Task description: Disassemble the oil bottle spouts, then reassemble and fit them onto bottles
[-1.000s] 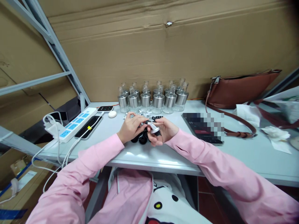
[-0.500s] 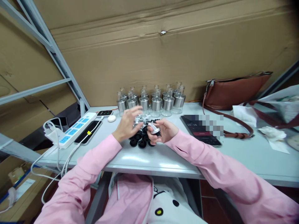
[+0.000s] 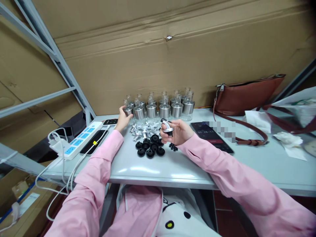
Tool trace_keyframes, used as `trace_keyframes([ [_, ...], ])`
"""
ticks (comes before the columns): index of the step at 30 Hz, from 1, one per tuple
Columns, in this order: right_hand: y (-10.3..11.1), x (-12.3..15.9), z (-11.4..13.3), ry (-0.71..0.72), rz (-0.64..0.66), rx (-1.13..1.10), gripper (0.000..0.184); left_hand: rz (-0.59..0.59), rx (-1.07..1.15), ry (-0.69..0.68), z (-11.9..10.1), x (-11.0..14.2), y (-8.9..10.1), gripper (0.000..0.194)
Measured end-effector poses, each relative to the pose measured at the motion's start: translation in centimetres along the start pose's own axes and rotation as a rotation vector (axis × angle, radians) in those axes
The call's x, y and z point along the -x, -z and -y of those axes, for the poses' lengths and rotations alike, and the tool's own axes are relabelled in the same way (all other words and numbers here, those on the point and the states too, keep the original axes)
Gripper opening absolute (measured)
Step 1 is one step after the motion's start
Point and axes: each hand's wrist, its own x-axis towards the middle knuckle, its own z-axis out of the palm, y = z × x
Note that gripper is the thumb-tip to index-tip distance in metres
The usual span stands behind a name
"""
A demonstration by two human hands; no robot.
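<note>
My left hand (image 3: 123, 118) is at the near left end of the bottle group, its fingers and thumb around a glass bottle with a steel sleeve (image 3: 128, 110). That bottle stands upright. In my right hand (image 3: 179, 131) is a silver-and-black pourer stopper (image 3: 168, 127), gripped between thumb and fingers above the table, spout upward. Between the hands lies a pile of silver spout parts (image 3: 144, 130). Nearer me are several round black stopper bases (image 3: 150, 147). Small black pieces (image 3: 173, 147) lie just below my right hand.
More steel-sleeved glass bottles (image 3: 164, 110) stand in rows against the cardboard. At left are a power strip (image 3: 80, 140), cables and a dark phone (image 3: 95, 141). A tablet (image 3: 209, 136), a brown handbag (image 3: 247, 98) and crumpled tissue (image 3: 290, 141) lie at right.
My left hand has moved from above the parts pile, away and left, onto the leftmost near bottle. My right hand has shifted slightly right with the pourer stopper, uncovering small black pieces.
</note>
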Motion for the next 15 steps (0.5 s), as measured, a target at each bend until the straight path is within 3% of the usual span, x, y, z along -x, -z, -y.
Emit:
trace_keyframes([
  [4, 0.0, 0.2, 0.5, 0.121, -0.094, -0.010, 0.020, -0.124, -0.124, -0.122, -1.5, 0.7, 0.9, 0.057],
  [10, 0.3, 0.4, 1.5, 0.224, -0.208, -0.039, 0.027, -0.434, -0.135, -0.272, -6.3, 1.7, 3.1, 0.064],
  [12, 0.4, 0.3, 1.6, 0.227, -0.239, -0.033, 0.032, -0.391, -0.031, -0.281, -8.2, 2.9, 3.1, 0.059],
  [15, 0.6, 0.1, 1.4, 0.260, -0.291, 0.011, 0.038, -0.056, 0.194, -0.256, -11.1, 6.2, 2.2, 0.044],
])
